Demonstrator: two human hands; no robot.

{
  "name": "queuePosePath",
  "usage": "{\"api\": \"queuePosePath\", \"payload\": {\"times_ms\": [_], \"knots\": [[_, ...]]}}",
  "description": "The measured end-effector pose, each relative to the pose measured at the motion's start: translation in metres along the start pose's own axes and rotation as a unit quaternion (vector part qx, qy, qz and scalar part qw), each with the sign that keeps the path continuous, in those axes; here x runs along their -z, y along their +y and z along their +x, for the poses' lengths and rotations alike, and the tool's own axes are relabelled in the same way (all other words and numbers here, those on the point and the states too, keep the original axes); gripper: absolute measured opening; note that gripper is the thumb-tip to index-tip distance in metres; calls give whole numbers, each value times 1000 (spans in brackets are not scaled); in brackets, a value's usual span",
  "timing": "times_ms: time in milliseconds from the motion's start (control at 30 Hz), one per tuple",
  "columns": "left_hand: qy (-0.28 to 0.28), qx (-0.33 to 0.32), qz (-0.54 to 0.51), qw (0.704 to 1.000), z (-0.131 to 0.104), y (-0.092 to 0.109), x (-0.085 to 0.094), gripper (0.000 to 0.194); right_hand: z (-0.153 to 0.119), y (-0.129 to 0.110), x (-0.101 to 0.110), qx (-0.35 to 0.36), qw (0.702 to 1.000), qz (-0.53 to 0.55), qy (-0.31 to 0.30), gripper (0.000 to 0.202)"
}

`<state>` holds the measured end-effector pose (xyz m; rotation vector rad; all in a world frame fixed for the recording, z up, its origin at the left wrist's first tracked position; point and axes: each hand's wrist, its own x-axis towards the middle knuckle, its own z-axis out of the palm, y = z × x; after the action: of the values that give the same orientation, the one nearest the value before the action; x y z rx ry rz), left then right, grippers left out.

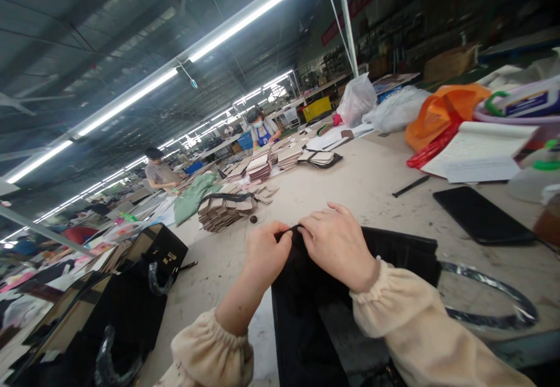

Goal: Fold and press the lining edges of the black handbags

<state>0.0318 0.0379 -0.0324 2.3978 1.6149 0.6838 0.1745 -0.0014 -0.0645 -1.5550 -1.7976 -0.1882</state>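
Bag (301, 340) lies on the table (371, 194) in front of the person, under both hands. Left hand (268, 254) — fingertips pinching its upper edge; right hand (335, 247) likewise, just beside. Judged part-done: a film-wrapped handle (522, 305) shows at the bag's right, its joint hidden. The edge seems still in work — finish cannot be told. Stacked bags (118, 311) at left, bearing fittings (170, 257), look further along.

Black bag (301, 329): matt, cloth-like
Bag handle (522, 305): glossy, clear plastic wrap
Tabletop (350, 194): matt, scuffed
Notebook (483, 151): matt paper
Orange bag (446, 113): thin, crinkled plastic
Phone (483, 215): smooth face
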Motion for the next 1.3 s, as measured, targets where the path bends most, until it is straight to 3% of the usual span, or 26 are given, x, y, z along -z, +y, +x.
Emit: {"api": "queuePosePath", "payload": {"times_ms": [333,533,800,933,1300], "knots": [[0,-13,6,1000,-4,2,4,15,-3,-7,3,33,999,-1,-5,18],[-1,-20,-18,1000,-2,0,2,15,-2,-2,-3,17,1000,-15,-5,18],[-77,39,-168,982,-12,-22,18,28,0,-1,-4,9,1000,-23,4,19],[-125,47,-172,976,-18,-23,19,28,0,1,-5,5,1000,-22,5,19],[-84,39,-94,991,-17,-20,13,26,-1,-1,-5,6,1000,-22,2,19]]}}
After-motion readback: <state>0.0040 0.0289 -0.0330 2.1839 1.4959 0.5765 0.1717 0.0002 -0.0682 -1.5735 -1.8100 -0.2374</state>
